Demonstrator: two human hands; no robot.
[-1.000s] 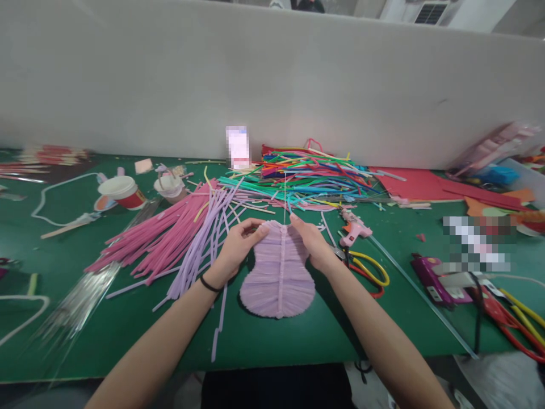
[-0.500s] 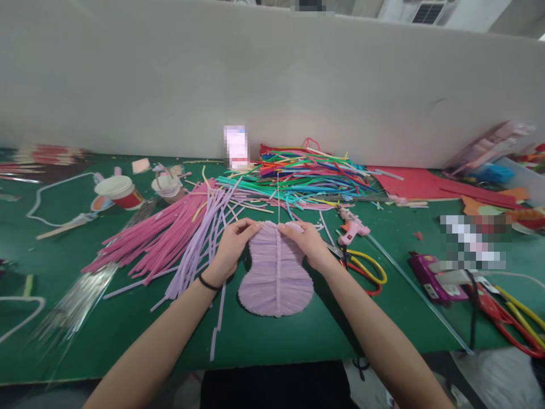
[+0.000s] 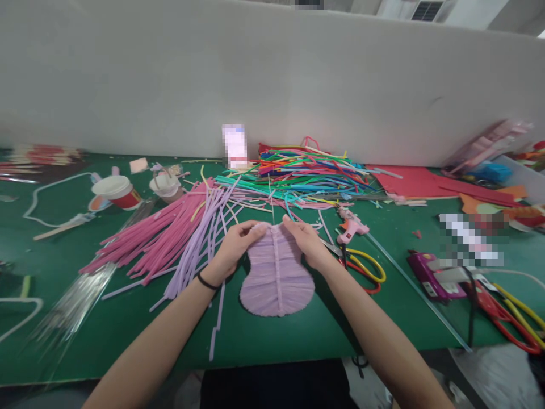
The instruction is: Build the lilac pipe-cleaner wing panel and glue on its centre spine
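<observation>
Between my hands is a lilac pipe-cleaner piece (image 3: 279,278), wide at the bottom and narrower at the waist, with a raised strip down its middle. A thin wire (image 3: 271,196) sticks out of its top edge, pointing away from me. My left hand (image 3: 236,247) pinches the upper left edge between thumb and fingers. At the upper right edge, my right hand (image 3: 309,241) grips the piece, its thumb near the wire. Lilac pipe cleaners (image 3: 191,258) lie left of my left hand, beside a bundle of pink pipe cleaners (image 3: 145,241).
Multicoloured pipe cleaners (image 3: 306,170) are heaped at the back, near a lit phone (image 3: 235,146). To the right lie a pink glue gun (image 3: 351,224), scissors (image 3: 368,267) and a purple power strip (image 3: 430,275). Bare wires (image 3: 80,307) and a paper cup (image 3: 123,193) are on the left.
The lilac piece has turned slightly, its top and wire leaning a little further left. My right thumb has lifted from the middle strip toward the top edge. Both hands keep their hold.
</observation>
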